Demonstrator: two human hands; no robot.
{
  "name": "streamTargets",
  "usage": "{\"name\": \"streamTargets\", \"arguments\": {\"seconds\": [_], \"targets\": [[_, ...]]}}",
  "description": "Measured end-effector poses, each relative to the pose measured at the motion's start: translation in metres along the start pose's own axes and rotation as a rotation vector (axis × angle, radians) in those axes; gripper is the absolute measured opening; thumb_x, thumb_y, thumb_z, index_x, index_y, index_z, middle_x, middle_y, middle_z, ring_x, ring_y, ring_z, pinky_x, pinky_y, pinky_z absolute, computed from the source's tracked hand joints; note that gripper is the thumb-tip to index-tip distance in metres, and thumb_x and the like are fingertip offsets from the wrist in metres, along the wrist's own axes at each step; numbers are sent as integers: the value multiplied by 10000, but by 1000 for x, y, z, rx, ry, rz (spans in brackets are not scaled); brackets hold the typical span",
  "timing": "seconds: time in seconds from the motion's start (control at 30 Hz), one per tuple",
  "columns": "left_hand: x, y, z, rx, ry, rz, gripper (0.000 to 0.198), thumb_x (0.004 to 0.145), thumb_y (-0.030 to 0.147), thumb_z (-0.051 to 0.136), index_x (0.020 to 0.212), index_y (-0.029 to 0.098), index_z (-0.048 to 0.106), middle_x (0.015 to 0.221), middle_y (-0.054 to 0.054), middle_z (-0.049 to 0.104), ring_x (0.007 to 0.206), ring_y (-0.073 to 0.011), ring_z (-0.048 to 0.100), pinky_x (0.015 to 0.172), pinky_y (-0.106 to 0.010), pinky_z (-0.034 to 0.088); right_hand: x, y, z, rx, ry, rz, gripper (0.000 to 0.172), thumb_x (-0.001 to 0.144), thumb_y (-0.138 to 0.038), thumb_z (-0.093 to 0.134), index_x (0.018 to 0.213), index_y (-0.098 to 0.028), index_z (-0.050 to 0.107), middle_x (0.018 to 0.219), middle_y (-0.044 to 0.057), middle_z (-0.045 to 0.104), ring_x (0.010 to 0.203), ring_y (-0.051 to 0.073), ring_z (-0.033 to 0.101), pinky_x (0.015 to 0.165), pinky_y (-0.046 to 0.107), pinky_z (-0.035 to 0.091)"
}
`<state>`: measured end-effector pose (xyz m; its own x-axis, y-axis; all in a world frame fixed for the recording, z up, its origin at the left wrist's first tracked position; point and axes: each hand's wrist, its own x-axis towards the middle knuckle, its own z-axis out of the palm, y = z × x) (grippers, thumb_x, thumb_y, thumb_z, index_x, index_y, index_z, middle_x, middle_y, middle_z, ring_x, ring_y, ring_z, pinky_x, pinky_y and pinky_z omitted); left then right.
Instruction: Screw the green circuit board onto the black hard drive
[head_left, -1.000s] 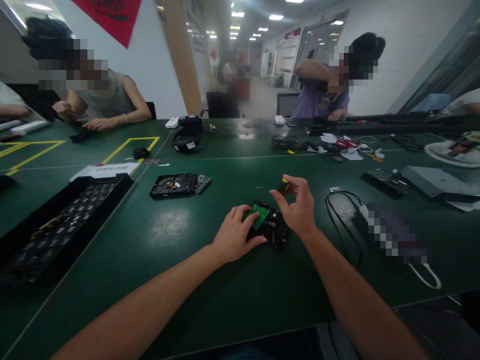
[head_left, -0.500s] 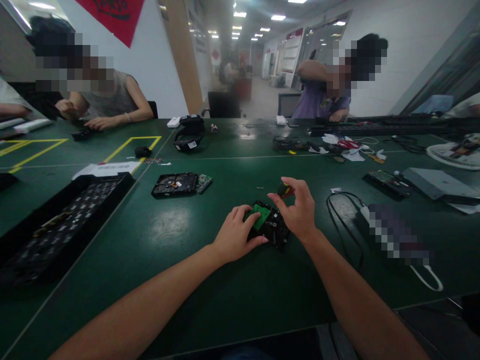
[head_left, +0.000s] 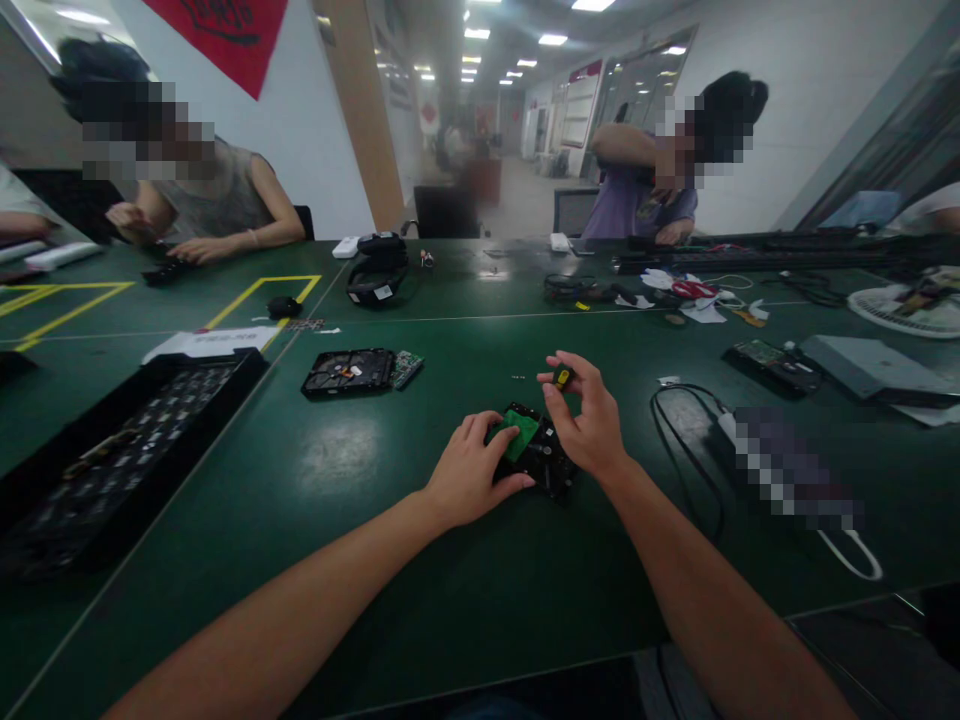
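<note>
A black hard drive (head_left: 546, 462) with a green circuit board (head_left: 519, 434) on top lies on the green table (head_left: 420, 560) in front of me. My left hand (head_left: 471, 476) is closed on its left side, fingers on the green board. Just above the drive, my right hand (head_left: 586, 418) pinches the yellow-and-black handle of a small screwdriver (head_left: 562, 378) held upright over the drive's far end. The tip is hidden behind my fingers.
A second hard drive (head_left: 349, 370) lies to the left, a black tray (head_left: 112, 450) further left. A black cable (head_left: 686, 440) and a power strip (head_left: 787, 465) lie right. Tiny screws (head_left: 517, 377) sit beyond the drive. Two people sit across the table.
My right hand has turned the screwdriver handle between its fingers and shifted slightly left and down. The left hand and the drive have stayed put.
</note>
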<state>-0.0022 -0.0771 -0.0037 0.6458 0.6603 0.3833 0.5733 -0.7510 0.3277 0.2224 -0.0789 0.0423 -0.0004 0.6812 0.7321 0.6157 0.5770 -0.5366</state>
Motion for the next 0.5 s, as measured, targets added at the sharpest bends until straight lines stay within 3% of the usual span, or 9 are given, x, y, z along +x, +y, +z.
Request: {"name": "streamTargets", "arguments": {"seconds": [0.17, 0.37, 0.5], "targets": [[3, 1, -3, 49, -14, 53, 692, 943, 714, 576, 1416, 208, 590, 1426, -167, 541, 1335, -379, 481, 1080, -588, 467, 4, 0, -3, -166, 115, -46, 403, 972, -338, 691, 1364, -341, 601, 1169, 95, 637, 1050, 277, 659, 859, 479, 636], [9, 1, -7, 120, -60, 79, 676, 964, 733, 505, 1347, 192, 636, 1345, -160, 607, 1260, -366, 542, 1028, -552, 491, -1, 3, 2, 20, 65, 41, 489, 1043, -299, 556, 1515, -346, 437, 1354, 91, 633, 1051, 248, 726, 979, 510, 621], [9, 4, -3, 142, -30, 33, 705, 940, 760, 520, 1314, 178, 654, 1286, -167, 616, 1211, -369, 545, 989, -551, 509, -1, 2, 4, -23, 55, 23, 514, 999, -324, 634, 1491, -357, 487, 1319, 97, 600, 1059, 251, 689, 895, 472, 653]]}}
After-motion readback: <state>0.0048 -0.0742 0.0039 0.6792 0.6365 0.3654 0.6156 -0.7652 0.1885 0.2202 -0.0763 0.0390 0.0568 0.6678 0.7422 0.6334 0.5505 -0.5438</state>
